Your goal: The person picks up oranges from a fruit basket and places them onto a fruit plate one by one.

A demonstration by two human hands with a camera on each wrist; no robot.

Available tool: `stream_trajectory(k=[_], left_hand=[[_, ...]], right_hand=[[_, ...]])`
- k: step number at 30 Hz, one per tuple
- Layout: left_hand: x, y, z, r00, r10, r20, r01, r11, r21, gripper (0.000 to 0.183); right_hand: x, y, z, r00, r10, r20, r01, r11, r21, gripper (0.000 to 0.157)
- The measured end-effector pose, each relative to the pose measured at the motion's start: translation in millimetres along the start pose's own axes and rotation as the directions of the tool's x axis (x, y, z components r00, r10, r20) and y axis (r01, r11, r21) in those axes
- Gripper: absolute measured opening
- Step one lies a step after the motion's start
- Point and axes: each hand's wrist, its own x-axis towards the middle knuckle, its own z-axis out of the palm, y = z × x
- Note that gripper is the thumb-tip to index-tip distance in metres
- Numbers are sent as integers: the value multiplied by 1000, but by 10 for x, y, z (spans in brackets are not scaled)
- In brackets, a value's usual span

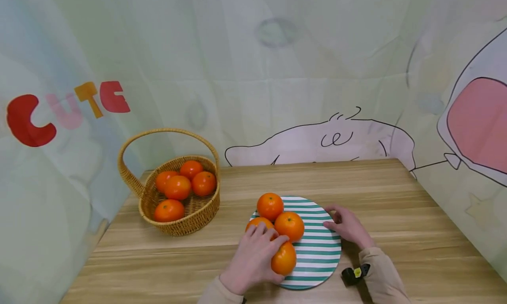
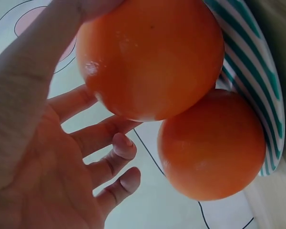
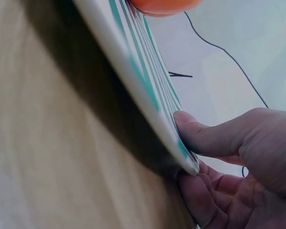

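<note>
A round plate [image 1: 318, 251] with green and white stripes lies on the table and carries several oranges. My left hand [image 1: 257, 253] is over its left side, with thumb and index finger around the nearest orange [image 1: 284, 259]; in the left wrist view this orange [image 2: 152, 57] fills the top, the other fingers spread below it. Another orange [image 1: 259, 223] is partly hidden behind those fingers. Two more, a middle orange [image 1: 289, 227] and a far orange [image 1: 270, 206], sit beside it. My right hand [image 1: 348, 227] pinches the plate's right rim [image 3: 181, 155], thumb above and fingers beneath.
A wicker basket [image 1: 206, 216] with a tall handle stands at the table's back left, with several oranges [image 1: 177, 188] inside. Printed cloth [image 1: 245, 97] hangs behind and along both sides of the wooden table [image 1: 158, 264]. A small black camera [image 1: 354, 274] is at my right wrist.
</note>
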Motion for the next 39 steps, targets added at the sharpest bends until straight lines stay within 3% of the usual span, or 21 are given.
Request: stream_trajectory(k=[8,17,29,35,39], left_hand=[[2,4,28,999,-19,37,20,999,-30,74],[-18,-53,-25,999,-45,10,46,995,-91,71],[-29,-55,-8,999,-16,-45,14,998,-56,65],[-37,-56,-11,1000,-17,-8,17,997,-71,68],[-28,-87,-37,998,-35,43,41,988,-151,73]], right_hand=[[3,-4,3,1000,-13,-2,13,1000,3,40],[7,6,-3,1000,6,-2,-6,1000,-3,41],[9,19,-2,1000,-28,-8,28,1000,2,40],[0,18,-3,1000,-27,-6,27,1000,3,40],[-10,15,-10,1000,-17,-5,17,1000,-2,41]])
